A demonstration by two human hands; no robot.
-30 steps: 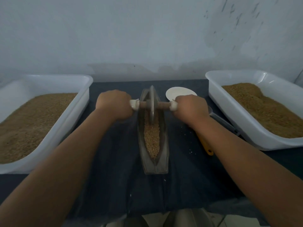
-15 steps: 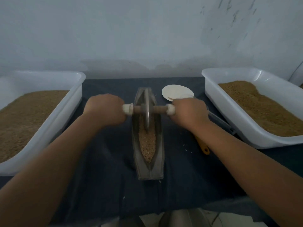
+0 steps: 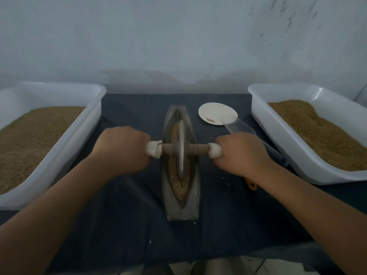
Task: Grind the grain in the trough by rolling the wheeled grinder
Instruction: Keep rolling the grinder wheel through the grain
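The boat-shaped trough (image 3: 193,195) lies lengthwise on the dark cloth (image 3: 129,225) between the left tub (image 3: 93,120) and the right tub (image 3: 264,120), both cut off by the frame. The wheeled grinder (image 3: 181,149) stands upright in the grain (image 3: 179,188), about mid-length. The left hand (image 3: 121,149) and right hand (image 3: 241,153) each curl tight round a white-wrapped axle end, fingers hidden underneath. A clear scoop (image 3: 238,126) overlaps a paper plate (image 3: 212,113). A yellow tool (image 3: 251,184) is mostly covered by the right forearm.
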